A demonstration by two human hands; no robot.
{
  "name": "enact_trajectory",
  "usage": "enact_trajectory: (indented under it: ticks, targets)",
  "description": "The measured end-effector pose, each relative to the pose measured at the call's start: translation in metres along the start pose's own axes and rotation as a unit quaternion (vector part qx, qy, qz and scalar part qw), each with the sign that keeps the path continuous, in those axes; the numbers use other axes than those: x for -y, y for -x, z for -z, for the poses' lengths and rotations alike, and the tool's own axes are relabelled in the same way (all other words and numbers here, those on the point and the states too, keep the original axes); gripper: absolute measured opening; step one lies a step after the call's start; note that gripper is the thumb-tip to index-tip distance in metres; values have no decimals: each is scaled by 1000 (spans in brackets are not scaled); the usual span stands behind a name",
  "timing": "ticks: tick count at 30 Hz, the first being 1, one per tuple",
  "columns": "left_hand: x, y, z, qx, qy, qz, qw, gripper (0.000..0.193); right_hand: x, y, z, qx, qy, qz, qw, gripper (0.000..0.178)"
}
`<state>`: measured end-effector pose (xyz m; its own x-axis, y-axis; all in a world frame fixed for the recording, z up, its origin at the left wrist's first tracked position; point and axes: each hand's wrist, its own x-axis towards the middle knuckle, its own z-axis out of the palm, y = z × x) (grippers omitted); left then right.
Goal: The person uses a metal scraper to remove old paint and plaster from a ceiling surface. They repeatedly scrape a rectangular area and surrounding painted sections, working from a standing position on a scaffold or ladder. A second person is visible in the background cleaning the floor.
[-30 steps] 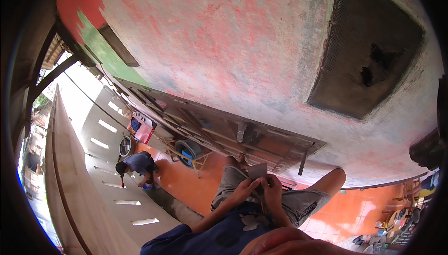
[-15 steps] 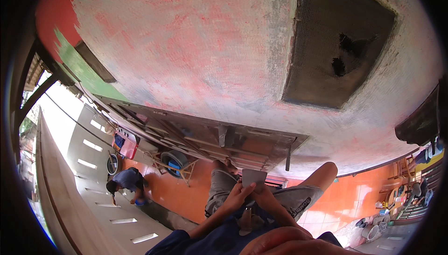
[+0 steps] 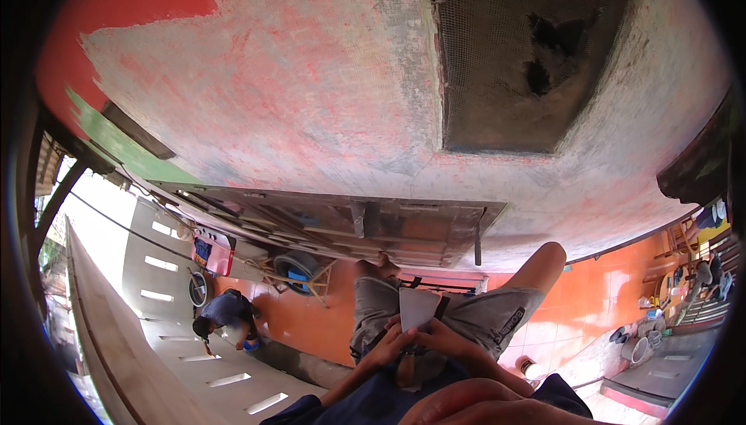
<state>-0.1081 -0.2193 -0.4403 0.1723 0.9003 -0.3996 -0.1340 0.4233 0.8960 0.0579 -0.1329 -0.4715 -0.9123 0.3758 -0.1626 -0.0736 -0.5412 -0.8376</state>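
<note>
Close together above my lap, my left hand and my right hand have their fingers curled around putty knives. A wide, flat grey putty knife blade points up from between them. Below the hands hangs a second tool, with a light-brown handle-like part and a pale edge; it looks like another putty knife. The fingers overlap, so which hand grips which tool is partly hidden. In front of me rises a scraped wall, whitish with worn red patches.
A dark mesh-covered opening with torn holes is in the wall, above a wooden-framed window. Orange tiles lie far below. At left another person crouches near a dark tub. A small bucket stands at lower right.
The view has shifted, so the wall and mesh opening sit further left and higher. The blade between my hands has tilted more upright, and the bucket has come into view.
</note>
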Motion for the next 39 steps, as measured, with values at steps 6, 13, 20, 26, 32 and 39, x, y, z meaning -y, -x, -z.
enact_trajectory:
  ticks: [6, 13, 20, 26, 32, 39]
  targets:
    - [15, 8, -16, -93, 30, 36, 995, 44, 4, 11, -4, 50, -42, -54, 996, 52]
    - [23, 2, -17, -39, 44, 92, 994, 41, 8, 20, 12, 89, 9, 7, 996, 53]
    - [9, -19, -22, 11, 16, 81, 997, 43, 29, 27, 33, 58, 29, 74, 995, 56]
    - [-10, -37, -25, 97, 217, 58, 970, 39, 67, 33, 76, -334, 201, 164, 906, 40]
    - [-30, -67, -35, -4, 127, -39, 991, 37, 107, 38, 95, -584, 320, 242, 706, 28]
    - [-68, -107, -53, 128, 222, -134, 957, 52, 109, 20, 77, -659, 78, 335, 669, 29]
